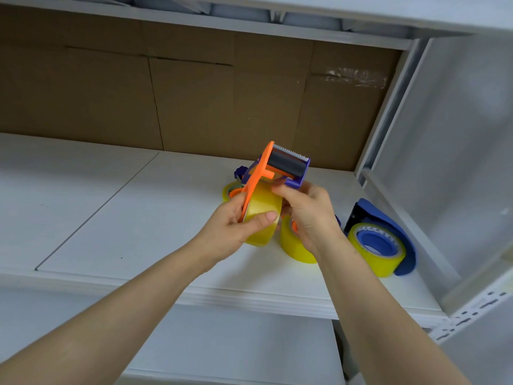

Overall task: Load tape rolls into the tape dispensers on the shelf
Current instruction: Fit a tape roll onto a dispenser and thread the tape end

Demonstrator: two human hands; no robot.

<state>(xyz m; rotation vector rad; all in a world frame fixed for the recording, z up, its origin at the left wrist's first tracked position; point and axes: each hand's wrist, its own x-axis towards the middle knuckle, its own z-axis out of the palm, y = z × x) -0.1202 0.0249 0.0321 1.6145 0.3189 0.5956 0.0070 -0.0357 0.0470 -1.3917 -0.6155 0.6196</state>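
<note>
I'm gripping the yellow tape roll [263, 202] with my left hand [233, 226], while my right hand [308, 212] fingers are pinching the orange dispenser [256, 176] from 4 o'clock.

On my feed I see brown cardboard [194, 101] lining the rear. A crumpled patch of clear tape [356, 77] sticks near the cardboard's upper right corner. Above the cardboard runs a white crossbeam [194, 21]. To its right stands a pale side panel [458, 129], and lower right of it a slotted white upright [472, 309].
</note>
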